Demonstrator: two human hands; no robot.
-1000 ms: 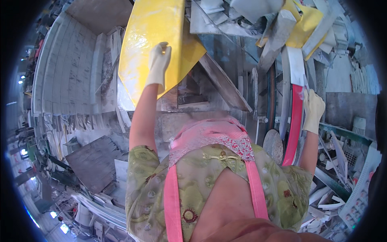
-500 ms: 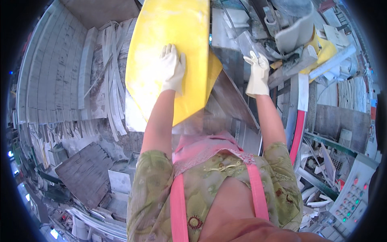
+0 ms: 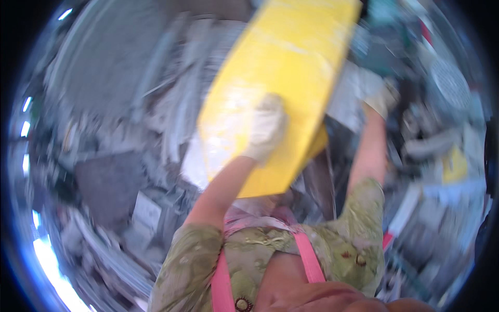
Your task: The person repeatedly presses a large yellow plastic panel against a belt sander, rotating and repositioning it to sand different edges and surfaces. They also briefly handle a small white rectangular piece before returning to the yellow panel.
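Angular and white-smeared, the yellow sheet is seen beyond the pink apron, touched by the left hand, the right hand now moved farther from the apron, both grips too blurred to tell.

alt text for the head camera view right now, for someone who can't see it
A person's gloved left hand is over a large yellow panel; the gloved right hand is held out beside a pale sheet, too blurred to show any grip. The person wears a green patterned top and pink straps.
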